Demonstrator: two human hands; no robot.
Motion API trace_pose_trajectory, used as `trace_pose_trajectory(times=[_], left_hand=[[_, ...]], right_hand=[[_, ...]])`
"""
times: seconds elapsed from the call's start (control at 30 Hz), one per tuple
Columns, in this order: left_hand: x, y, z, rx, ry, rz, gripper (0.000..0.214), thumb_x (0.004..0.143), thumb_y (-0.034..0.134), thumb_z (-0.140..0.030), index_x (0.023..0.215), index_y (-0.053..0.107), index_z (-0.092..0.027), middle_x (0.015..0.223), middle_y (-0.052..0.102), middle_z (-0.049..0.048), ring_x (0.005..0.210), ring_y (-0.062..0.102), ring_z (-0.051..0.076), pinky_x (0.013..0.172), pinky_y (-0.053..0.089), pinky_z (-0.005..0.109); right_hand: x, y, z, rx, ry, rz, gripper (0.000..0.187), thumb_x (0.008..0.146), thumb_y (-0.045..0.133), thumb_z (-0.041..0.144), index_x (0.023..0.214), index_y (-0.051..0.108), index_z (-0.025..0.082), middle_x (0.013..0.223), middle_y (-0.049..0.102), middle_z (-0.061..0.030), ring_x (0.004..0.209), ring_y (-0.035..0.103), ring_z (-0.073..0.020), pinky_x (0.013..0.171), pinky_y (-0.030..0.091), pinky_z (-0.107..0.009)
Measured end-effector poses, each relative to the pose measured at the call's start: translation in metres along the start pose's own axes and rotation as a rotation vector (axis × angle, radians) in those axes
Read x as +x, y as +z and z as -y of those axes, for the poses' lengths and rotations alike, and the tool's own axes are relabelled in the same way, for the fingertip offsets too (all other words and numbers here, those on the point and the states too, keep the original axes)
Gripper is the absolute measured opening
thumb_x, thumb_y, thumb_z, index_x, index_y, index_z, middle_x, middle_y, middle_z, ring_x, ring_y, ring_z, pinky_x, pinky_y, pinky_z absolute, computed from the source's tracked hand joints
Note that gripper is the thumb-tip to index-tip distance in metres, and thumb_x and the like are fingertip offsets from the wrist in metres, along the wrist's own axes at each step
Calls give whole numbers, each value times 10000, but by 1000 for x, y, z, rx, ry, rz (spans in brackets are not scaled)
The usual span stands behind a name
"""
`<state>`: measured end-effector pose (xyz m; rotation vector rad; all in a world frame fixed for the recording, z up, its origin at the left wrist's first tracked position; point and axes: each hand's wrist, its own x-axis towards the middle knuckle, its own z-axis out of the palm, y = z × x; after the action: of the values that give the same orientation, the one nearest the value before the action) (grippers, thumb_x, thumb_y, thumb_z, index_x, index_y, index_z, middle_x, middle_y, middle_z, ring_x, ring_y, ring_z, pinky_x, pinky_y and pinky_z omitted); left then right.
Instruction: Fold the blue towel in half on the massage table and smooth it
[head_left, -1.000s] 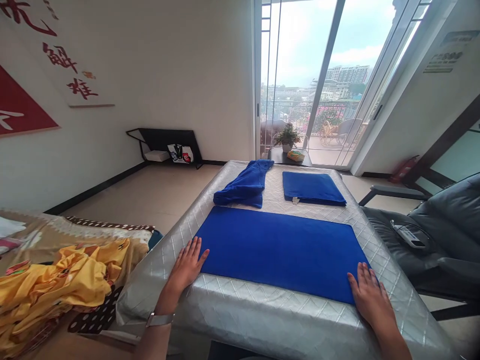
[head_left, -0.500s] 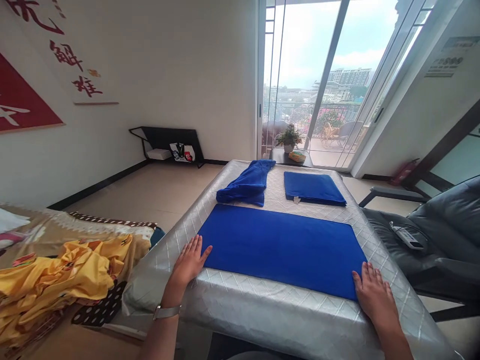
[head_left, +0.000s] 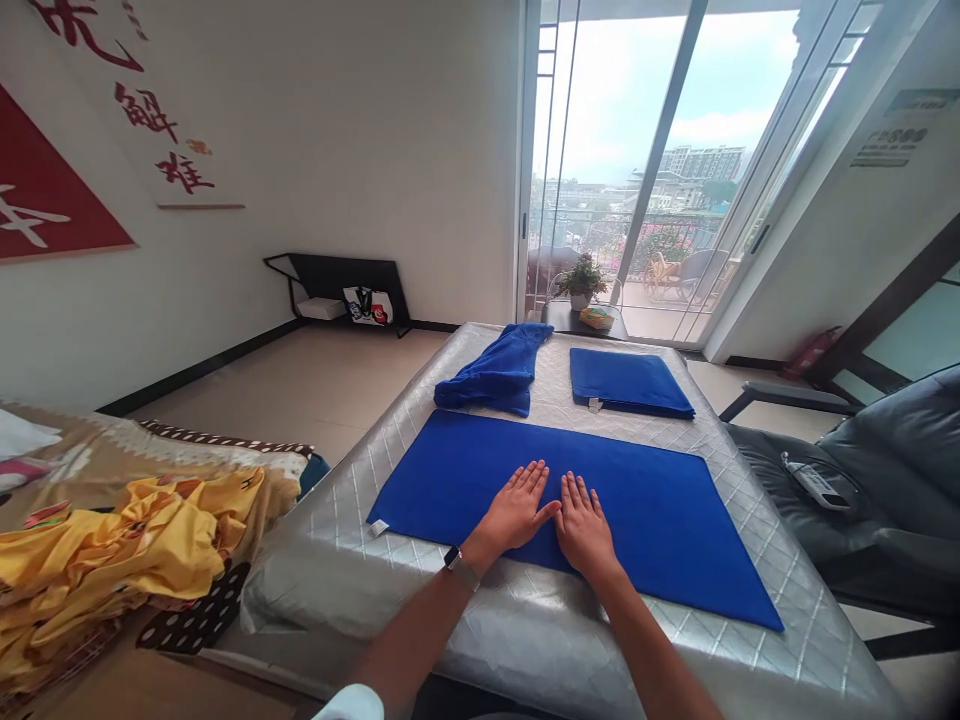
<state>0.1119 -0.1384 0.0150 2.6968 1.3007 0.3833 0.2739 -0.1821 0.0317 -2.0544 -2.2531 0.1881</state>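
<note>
My left hand (head_left: pixel 516 510) and my right hand (head_left: pixel 583 524) lie flat and side by side on a long blue microfibre towel (head_left: pixel 660 520), their fingertips almost touching near its middle. Neither hand grips the cloth. The towel lies spread out on a quilted silver padded table (head_left: pixel 360 560). Beyond it are a rumpled blue towel (head_left: pixel 495 375) and a neatly folded blue towel (head_left: pixel 628 385), both out of reach of my fingers. A watch (head_left: pixel 459 568) sits on my left wrist.
Yellow patterned fabric (head_left: pixel 112 540) is heaped on a bed left of the table. A grey reclining chair (head_left: pixel 885 490) with a remote control (head_left: pixel 817 482) stands to the right. Glass balcony doors (head_left: pixel 645 170) and a potted plant (head_left: pixel 579 282) are ahead.
Both hands have slid inward from the towel's near left and right edges to its middle. The towel now lies flatter, with its near left corner showing a small white tag.
</note>
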Motion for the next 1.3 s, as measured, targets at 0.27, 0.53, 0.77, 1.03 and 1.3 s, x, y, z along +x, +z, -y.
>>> trace_pose_trajectory(times=[0.27, 0.53, 0.77, 1.03, 1.3], left_hand=[[-3, 16, 2, 1, -4, 27, 726, 1043, 169, -597, 1606, 214, -141, 1661, 233, 109, 1546, 153, 205, 1267, 158, 417], [-47, -17, 80, 63, -241, 79, 767, 1020, 171, -651, 1604, 238, -158, 1663, 217, 100, 1540, 184, 244, 1260, 160, 464], [-127, -36, 182, 194, -570, -34, 827, 1013, 113, -649, 1594, 225, -72, 1650, 226, 174, 1531, 208, 298, 1231, 210, 532], [-130, -30, 184, 178, -578, -67, 902, 983, 65, -703, 1593, 214, -55, 1656, 228, 174, 1534, 203, 284, 1242, 200, 474], [-127, -33, 188, 184, -570, -113, 826, 1014, 159, -662, 1597, 223, -80, 1636, 261, 189, 1516, 254, 297, 1232, 240, 509]], right_hand=[[-2, 11, -5, 5, 8, 44, 635, 1036, 204, 386, 1600, 224, 94, 1674, 160, -83, 1551, 103, -215, 1259, 80, -437], [-32, 18, -95, -112, 195, -42, 692, 1021, 151, 467, 1598, 249, 97, 1665, 234, -102, 1543, 163, -233, 1251, 104, -461], [-83, 26, -225, -154, 391, -151, 778, 969, 100, 458, 1560, 286, -13, 1649, 262, -168, 1531, 196, -280, 1230, 183, -487], [-83, 27, -231, -122, 391, -157, 792, 951, 108, 460, 1554, 299, -18, 1644, 272, -176, 1525, 217, -293, 1220, 211, -491], [-78, 15, -221, -108, 466, -162, 779, 971, 108, 469, 1550, 321, -7, 1641, 290, -156, 1522, 227, -301, 1226, 205, -504]])
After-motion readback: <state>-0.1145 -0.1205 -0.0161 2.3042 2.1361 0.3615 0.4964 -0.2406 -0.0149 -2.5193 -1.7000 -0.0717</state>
